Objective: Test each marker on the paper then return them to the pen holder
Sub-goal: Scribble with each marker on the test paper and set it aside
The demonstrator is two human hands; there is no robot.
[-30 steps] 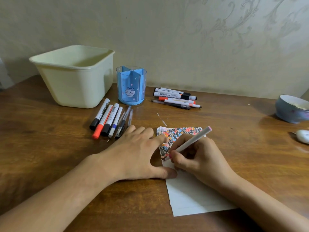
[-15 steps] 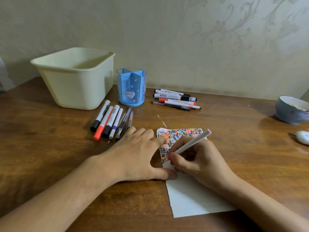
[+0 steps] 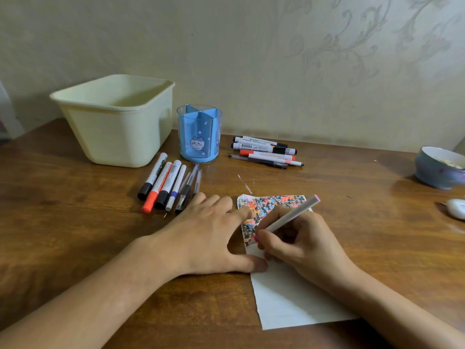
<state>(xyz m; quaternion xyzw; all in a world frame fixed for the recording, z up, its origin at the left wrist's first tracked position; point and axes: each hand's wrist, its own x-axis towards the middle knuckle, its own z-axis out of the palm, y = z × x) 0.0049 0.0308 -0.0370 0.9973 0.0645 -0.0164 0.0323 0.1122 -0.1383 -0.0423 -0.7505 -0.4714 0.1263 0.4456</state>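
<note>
Still right hand (image 3: 297, 238) on marker (image 3: 289, 216)

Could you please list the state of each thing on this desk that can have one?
Pen holder: upright, no markers inside.
Bin: upright, open.
Paper: flat, top part scribbled over.
Pink marker: uncapped, tip on paper.
Left hand: flat, pressing the paper.
Right hand: gripping the pink marker.
Bowl: upright.

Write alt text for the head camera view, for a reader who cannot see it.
A right hand holds a white pen tip-down on a sheet of paper partly covered in colourful scribbles, while the left hand lies flat on the paper's edge. Behind, on the wooden table, stand an empty blue pen holder, two groups of markers and a cream tub.
</note>
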